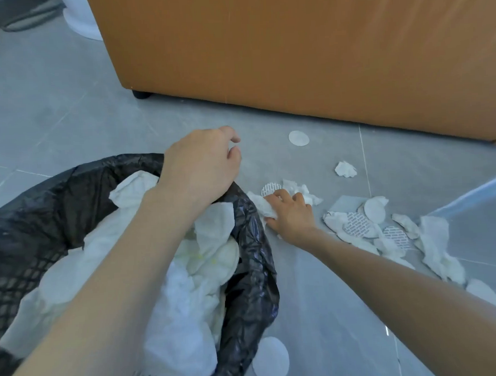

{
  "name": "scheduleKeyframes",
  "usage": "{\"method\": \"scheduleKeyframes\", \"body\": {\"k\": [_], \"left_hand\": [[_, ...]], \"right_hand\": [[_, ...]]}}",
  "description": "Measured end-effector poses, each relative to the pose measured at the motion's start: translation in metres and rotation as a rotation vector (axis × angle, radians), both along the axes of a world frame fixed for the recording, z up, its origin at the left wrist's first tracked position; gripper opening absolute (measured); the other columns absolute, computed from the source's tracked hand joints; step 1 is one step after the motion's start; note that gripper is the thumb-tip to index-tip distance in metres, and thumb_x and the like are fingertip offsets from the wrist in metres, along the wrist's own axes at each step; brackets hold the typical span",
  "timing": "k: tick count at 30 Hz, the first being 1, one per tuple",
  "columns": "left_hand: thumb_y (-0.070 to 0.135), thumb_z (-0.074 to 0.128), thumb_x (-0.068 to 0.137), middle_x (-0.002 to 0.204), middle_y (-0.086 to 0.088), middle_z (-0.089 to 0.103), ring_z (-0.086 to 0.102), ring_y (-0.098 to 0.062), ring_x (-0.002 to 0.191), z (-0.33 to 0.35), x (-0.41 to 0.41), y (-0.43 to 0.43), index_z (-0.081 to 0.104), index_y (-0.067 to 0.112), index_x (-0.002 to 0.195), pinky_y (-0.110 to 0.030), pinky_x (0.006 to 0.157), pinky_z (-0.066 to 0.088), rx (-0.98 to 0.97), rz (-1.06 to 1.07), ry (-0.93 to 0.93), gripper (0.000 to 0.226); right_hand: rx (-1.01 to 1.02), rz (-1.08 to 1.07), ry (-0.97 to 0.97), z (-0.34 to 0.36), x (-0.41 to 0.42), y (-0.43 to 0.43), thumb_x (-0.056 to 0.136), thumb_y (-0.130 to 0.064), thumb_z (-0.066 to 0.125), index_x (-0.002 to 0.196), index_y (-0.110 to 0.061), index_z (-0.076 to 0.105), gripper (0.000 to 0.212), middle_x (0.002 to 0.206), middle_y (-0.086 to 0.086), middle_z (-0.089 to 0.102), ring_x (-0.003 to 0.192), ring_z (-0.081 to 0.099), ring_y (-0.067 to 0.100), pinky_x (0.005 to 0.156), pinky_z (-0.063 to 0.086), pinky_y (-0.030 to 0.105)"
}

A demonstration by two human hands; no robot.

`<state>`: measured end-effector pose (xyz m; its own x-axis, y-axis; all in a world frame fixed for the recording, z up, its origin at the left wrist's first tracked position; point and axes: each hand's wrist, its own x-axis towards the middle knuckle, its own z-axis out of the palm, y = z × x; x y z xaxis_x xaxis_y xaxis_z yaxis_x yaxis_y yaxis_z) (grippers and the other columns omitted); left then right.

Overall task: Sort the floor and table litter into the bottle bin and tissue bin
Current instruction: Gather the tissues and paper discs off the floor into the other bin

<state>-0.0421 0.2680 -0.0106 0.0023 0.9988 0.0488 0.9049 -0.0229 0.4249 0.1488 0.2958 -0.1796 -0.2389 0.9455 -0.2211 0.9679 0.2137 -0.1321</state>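
i see the tissue bin [253,261] at left with tissues [188,290] in it, the right hand [289,214] on a tissue [260,205] just beside it, litter [385,233] further right, sofa [292,58] behind.

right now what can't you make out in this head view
head view:
left hand grip: its own back hides whether it holds the tissue bin rim
bin's bottom: buried under tissues; near side cut by the lower edge
crumpled tissue under the right hand: partly covered by its fingers
bluish translucent object: cut by the right edge, blurred
bottle bin: outside the frame
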Motion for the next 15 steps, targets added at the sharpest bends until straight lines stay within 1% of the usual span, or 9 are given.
{"method": "scheduleKeyframes", "body": {"k": [5,8,12,15], "left_hand": [[0.026,0.041,0.096,0.106,0.006,0.067,0.056,-0.020,0.105,0.005,0.018,-0.018,0.055,0.027,0.125,-0.031,0.076,0.040,-0.009,-0.041,-0.007,0.032],[0.024,0.042,0.095,0.114,0.004,0.065,0.055,-0.020,0.108,0.013,0.028,-0.030,0.056,0.025,0.124,-0.033,0.080,0.042,-0.021,-0.050,-0.015,0.032],[0.020,0.040,0.096,0.122,0.000,0.061,0.052,-0.022,0.116,0.028,0.052,-0.053,0.056,0.022,0.125,-0.035,0.091,0.039,-0.007,-0.130,0.062,0.033],[0.013,0.043,0.095,0.126,-0.004,0.057,0.051,-0.025,0.119,0.030,0.075,-0.076,0.055,0.021,0.127,-0.036,0.093,0.041,0.005,-0.159,0.023,0.036]], "right_hand": [[-0.066,0.013,-0.033,0.008,0.018,-0.059,0.091,-0.036,0.053,0.134,-0.026,0.040,0.046,0.139,-0.002,0.035,0.115,0.038,0.031,0.091,0.043,0.045],[-0.104,0.013,-0.029,0.012,0.028,-0.097,0.090,-0.031,0.053,0.133,-0.027,0.040,0.046,0.140,-0.004,0.034,0.114,0.037,0.030,0.090,0.042,0.044],[-0.160,0.037,-0.017,0.018,0.042,-0.141,0.090,-0.026,0.053,0.134,-0.027,0.040,0.045,0.140,-0.004,0.034,0.114,0.036,0.030,0.089,0.042,0.042],[-0.243,0.041,0.008,0.023,0.060,-0.164,0.092,-0.027,0.054,0.138,-0.027,0.038,0.049,0.147,-0.005,0.028,0.121,0.033,0.031,0.094,0.041,0.043]]}}
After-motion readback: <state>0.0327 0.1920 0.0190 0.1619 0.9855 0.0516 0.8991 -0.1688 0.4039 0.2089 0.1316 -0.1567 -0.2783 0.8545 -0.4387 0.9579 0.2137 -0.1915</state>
